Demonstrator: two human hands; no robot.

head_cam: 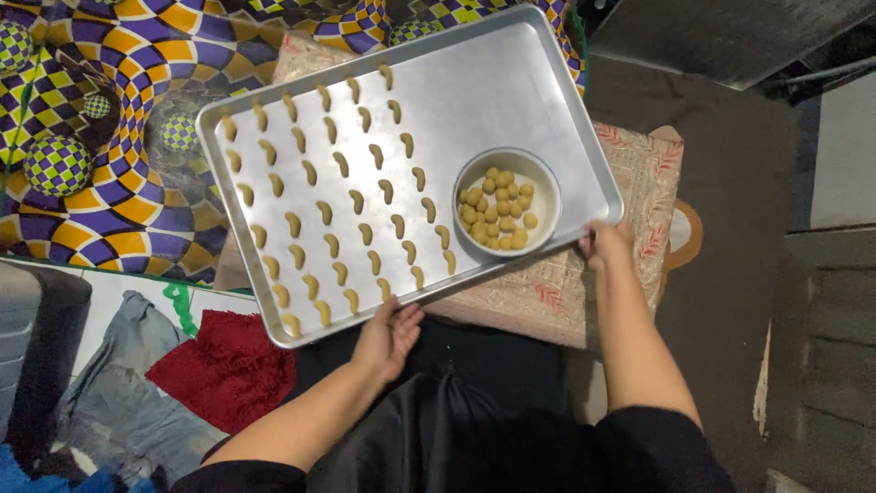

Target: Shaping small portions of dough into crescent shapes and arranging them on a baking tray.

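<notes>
Bright purple, yellow and white checkered fabric [137, 196] fills the background at upper left, and on a patterned cloth [557, 292] beside it sits our metal baking tray [511, 82], tilted across the view. We have it by its near long edge: our left hand [388, 333] is curled around the rim near the lower corner, and our right hand [604, 245] closes on the rim at the right corner, fingers tucked under so we cannot see them fully.

We judge the tray stiff and fairly light, but wide and smooth, so it could tip or slide if taken from one side only; the rolled rim at two well-apart points looks like the sound place to hold. The load is soft and fragile.

On the tray lie rows of small crescent-shaped dough pieces [338, 196], pale tan, spaced apart and covering the left half and middle. Toward the right stands a white bowl [545, 187], holding a heap of small round dough balls [497, 208]; the bowl is loose and could skid.

Farther out, a red cloth [228, 370] and grey clothing [119, 393] lie at lower left.
</notes>
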